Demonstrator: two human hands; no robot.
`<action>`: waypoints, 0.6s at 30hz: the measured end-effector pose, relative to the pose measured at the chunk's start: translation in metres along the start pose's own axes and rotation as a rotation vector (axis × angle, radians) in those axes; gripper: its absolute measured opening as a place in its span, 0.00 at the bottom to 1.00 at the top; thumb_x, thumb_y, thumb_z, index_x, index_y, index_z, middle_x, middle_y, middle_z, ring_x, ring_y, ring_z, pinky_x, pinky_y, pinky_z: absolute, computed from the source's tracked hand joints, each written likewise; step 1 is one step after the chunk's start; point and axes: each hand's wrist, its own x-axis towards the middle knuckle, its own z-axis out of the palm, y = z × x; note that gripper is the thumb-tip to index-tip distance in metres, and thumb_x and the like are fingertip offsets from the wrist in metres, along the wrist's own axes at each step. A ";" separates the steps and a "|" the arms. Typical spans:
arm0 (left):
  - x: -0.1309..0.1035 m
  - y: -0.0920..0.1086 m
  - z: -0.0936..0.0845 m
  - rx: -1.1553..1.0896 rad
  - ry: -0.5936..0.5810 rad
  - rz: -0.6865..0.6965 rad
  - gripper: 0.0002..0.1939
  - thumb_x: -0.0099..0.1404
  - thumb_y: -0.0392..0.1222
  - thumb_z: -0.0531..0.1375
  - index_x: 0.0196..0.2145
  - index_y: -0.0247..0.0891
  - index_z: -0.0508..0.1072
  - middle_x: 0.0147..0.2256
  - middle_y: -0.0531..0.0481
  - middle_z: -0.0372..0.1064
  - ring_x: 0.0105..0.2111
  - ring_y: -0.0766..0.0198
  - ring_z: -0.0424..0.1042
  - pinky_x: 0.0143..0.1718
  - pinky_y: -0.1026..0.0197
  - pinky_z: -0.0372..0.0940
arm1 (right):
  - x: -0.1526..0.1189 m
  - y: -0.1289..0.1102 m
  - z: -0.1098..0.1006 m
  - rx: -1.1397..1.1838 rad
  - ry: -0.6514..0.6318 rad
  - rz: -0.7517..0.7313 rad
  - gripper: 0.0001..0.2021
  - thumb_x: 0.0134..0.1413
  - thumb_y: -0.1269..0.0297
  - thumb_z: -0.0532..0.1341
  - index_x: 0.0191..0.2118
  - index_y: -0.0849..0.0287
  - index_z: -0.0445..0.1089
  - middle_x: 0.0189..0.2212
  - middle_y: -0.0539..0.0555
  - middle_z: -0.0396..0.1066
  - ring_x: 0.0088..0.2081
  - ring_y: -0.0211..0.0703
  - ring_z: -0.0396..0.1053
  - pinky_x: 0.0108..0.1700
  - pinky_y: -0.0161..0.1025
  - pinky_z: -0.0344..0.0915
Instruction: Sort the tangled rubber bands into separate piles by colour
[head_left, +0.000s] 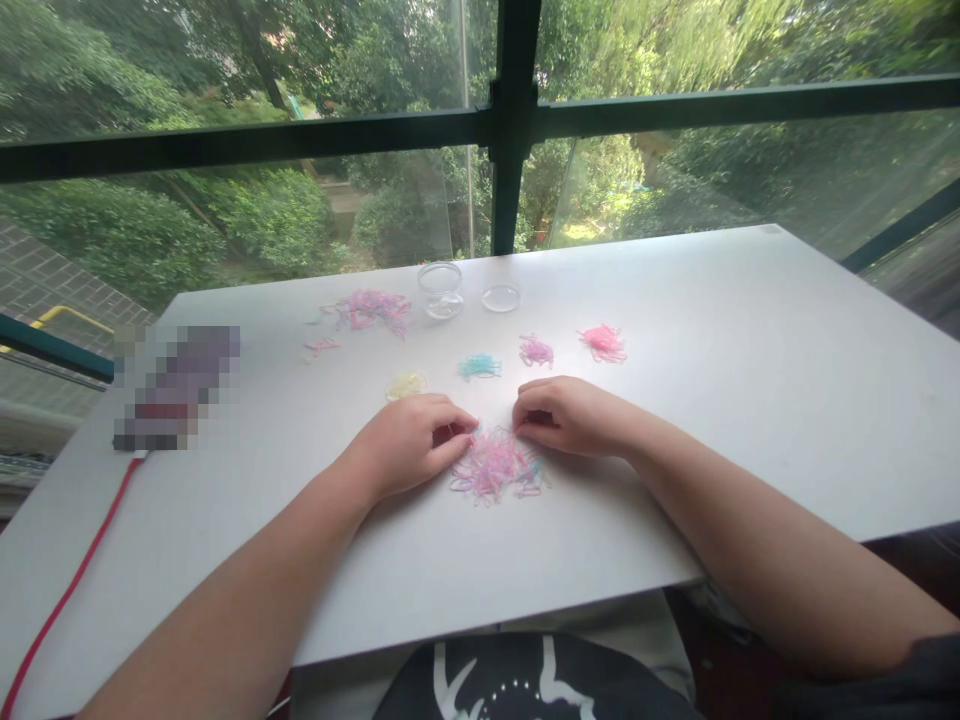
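Observation:
A mixed pile of small, thin bands [493, 467], mostly pink with some blue, lies on the white table. My left hand [420, 440] is at the pile's upper left edge, thumb and fingertips pinched on something too small to make out. At its upper right edge my right hand [562, 415] has its fingertips pressed together; what they hold, if anything, cannot be seen. Beyond my hands lie a yellow heap [406, 386], partly behind my left hand, a blue heap [479, 366], a purple heap [537, 350] and a pink heap [602, 343].
Farther back stand a clear round container [440, 292] and a clear shallow lid [500, 296]. Another mixed heap [371, 311] lies left of them, with a few loose bands [322, 347] nearby. A pixelated object [180, 385] with a red cable [82, 570] is at the left.

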 end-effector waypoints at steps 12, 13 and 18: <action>0.000 0.008 -0.001 -0.111 -0.043 0.057 0.15 0.58 0.31 0.52 0.38 0.40 0.76 0.33 0.51 0.74 0.33 0.65 0.71 0.39 0.62 0.65 | -0.004 0.001 -0.005 0.159 0.042 0.057 0.03 0.52 0.71 0.55 0.30 0.60 0.64 0.27 0.50 0.67 0.27 0.34 0.59 0.30 0.33 0.55; 0.000 0.008 0.000 -0.116 -0.023 0.036 0.14 0.59 0.32 0.52 0.38 0.40 0.75 0.33 0.51 0.74 0.32 0.66 0.71 0.37 0.63 0.65 | -0.003 0.000 -0.005 0.181 0.040 0.057 0.03 0.53 0.71 0.54 0.30 0.60 0.63 0.26 0.49 0.66 0.27 0.34 0.58 0.30 0.33 0.55; 0.001 0.009 0.003 -0.148 0.111 0.015 0.09 0.61 0.42 0.57 0.37 0.38 0.74 0.34 0.50 0.74 0.30 0.66 0.70 0.33 0.64 0.64 | 0.000 -0.007 0.001 0.259 0.045 0.052 0.03 0.54 0.71 0.53 0.30 0.59 0.61 0.24 0.48 0.63 0.26 0.33 0.56 0.29 0.32 0.54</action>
